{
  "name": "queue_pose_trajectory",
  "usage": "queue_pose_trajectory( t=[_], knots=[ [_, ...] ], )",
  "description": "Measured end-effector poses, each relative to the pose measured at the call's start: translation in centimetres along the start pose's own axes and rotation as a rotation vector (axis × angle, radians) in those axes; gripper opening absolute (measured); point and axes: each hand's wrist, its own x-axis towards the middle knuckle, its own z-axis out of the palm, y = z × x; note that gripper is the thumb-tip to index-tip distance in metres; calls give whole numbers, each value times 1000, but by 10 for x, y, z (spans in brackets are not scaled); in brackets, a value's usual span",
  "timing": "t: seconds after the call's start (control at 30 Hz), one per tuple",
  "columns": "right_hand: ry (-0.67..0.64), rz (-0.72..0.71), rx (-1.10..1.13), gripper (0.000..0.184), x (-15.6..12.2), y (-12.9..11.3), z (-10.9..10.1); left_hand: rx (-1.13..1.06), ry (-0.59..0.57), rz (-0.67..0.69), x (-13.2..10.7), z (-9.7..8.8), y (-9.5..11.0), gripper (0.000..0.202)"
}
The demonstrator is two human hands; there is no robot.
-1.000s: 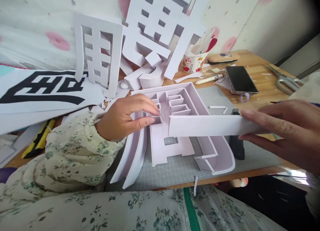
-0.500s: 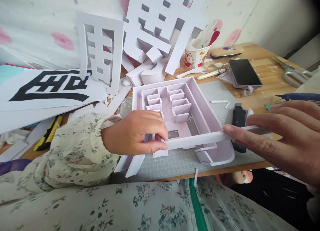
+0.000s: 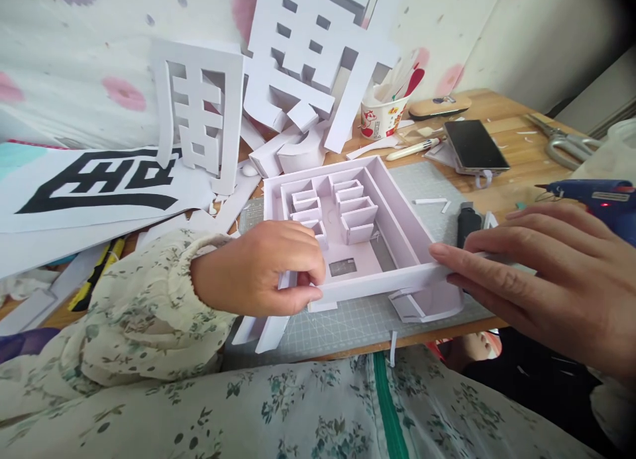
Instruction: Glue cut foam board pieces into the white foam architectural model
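A white foam-board box shaped like a character (image 3: 342, 263) lies on the grey cutting mat (image 3: 318, 333), with thin upright walls and small inner compartments. Along its near edge runs a narrow white foam-board strip (image 3: 382, 280). My left hand (image 3: 268, 267) is closed, thumb and fingers pinching the strip's left end at the box's near left corner. At the near right corner, my right hand (image 3: 541, 273) grips the strip between its fingers; the strip's far end continues behind the fingers and is partly hidden.
A blue glue gun (image 3: 591, 197) with a red light lies at right, near scissors (image 3: 561, 141) and a phone (image 3: 476, 144). Behind stand cut-out foam characters (image 3: 228, 114) and a paper cup (image 3: 382, 118). A yellow utility knife (image 3: 97, 273) and printed sheet (image 3: 99, 181) are at left.
My right hand has shifted slightly left and down along the strip, closer to the box's corner. My left hand still pinches the strip's left end. The view has shifted slightly.
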Motion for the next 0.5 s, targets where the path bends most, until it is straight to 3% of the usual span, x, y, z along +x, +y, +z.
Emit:
queue_pose_trajectory(
  t=[0.1, 0.33, 0.5],
  knots=[
    [26, -214, -91, 63, 3, -1, -2, -20, 13, -4, 0, 0, 0, 13],
    [29, -189, -63, 61, 2, -5, -6, -32, -50, -23, -1, 0, -1, 3],
    [25, -184, -56, 57, 2, -9, -7, -4, -76, -30, -3, 3, -3, 8]
  ],
)
